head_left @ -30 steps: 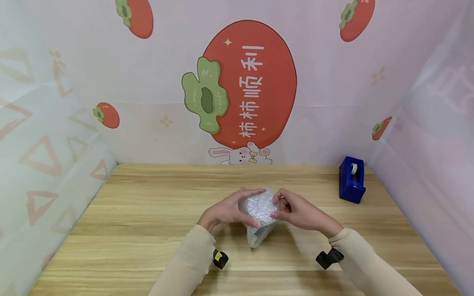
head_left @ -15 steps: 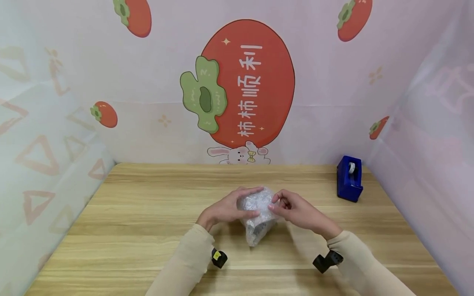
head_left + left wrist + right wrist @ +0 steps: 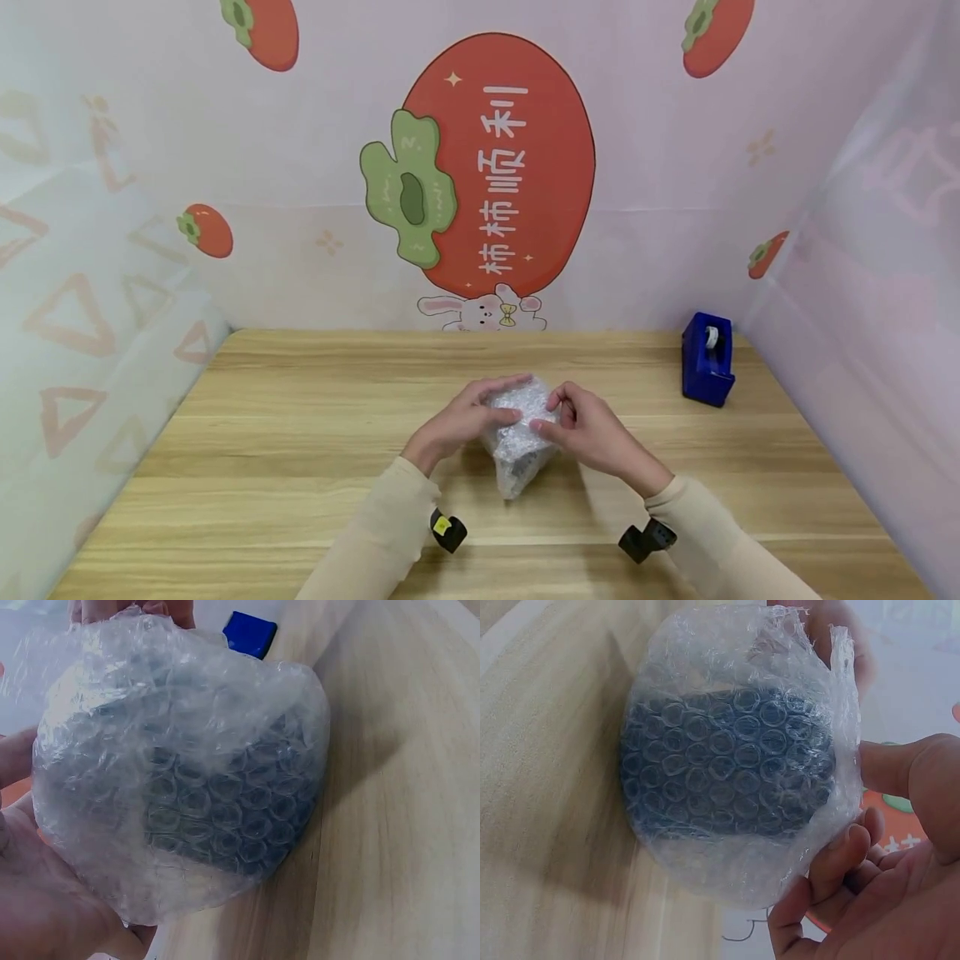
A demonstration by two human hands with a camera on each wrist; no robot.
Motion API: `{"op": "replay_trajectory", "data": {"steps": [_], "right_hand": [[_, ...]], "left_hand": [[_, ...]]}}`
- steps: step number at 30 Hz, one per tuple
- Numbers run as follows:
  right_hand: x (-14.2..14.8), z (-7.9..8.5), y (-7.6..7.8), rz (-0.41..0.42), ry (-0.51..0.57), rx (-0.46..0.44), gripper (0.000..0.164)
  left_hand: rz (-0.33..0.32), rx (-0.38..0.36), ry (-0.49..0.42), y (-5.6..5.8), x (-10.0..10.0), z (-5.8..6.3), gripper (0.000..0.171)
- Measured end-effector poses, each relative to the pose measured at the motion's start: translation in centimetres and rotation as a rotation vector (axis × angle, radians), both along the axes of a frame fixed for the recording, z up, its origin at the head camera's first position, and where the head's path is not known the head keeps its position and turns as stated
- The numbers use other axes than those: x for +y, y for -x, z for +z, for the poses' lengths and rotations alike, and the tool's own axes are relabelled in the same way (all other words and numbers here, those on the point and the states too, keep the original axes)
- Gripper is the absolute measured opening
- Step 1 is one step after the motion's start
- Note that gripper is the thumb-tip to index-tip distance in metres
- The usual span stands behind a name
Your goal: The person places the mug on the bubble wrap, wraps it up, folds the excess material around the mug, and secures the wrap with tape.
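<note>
A dark object, its kind hidden, is wrapped in clear bubble wrap (image 3: 521, 460) and stands on the wooden table. My left hand (image 3: 459, 423) holds the bundle from its left and top, with the thumb across the upper face. On the other side, my right hand (image 3: 596, 429) pinches the wrap's upper right edge between thumb and fingers. Rows of bubbles over the dark blue-grey content (image 3: 720, 761) show in the right wrist view. Seen from the left wrist, the crumpled wrap (image 3: 150, 697) bunches at the top, and the left palm lies against its side.
A blue tape dispenser (image 3: 707, 367) with a roll of tape stands at the back right of the wooden table (image 3: 300, 400). Printed cloth walls (image 3: 652, 167) enclose the back and both sides. A black wrist camera sits on each sleeve.
My left thumb has moved up and inward over the wrap's top. The right hand has shifted slightly left along with its pinched edge. The bundle stays in about the same spot.
</note>
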State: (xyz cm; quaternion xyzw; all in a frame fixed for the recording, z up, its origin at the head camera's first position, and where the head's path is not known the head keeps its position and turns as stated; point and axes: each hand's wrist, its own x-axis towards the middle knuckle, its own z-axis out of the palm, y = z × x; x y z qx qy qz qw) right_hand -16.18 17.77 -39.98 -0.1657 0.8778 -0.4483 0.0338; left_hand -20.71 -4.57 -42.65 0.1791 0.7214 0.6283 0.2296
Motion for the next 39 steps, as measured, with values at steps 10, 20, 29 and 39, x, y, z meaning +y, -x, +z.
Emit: {"op": "replay_trajectory", "data": {"steps": [10, 20, 29, 39], "right_hand": [[1.3, -0.7, -0.9, 0.036, 0.082, 0.056, 0.026], [2.0, -1.3, -3.5, -0.196, -0.053, 0.093, 0.073], [0.6, -3.0, -2.9, -0.151, -0.193, 0.139, 0.072], [-0.6, -3.0, -1.9, -0.157, -0.19, 0.154, 0.059]], "left_hand": [[0.025, 0.006, -0.057, 0.0, -1.5, -0.3, 0.054], [0.401, 0.355, 0.405, -4.1, -2.5, 2.5, 0.052], [0.29, 0.248, 0.442, -6.2, -1.6, 2.7, 0.067], [0.303, 0.114, 0.205, -5.2, -1.5, 1.2, 0.063]]}}
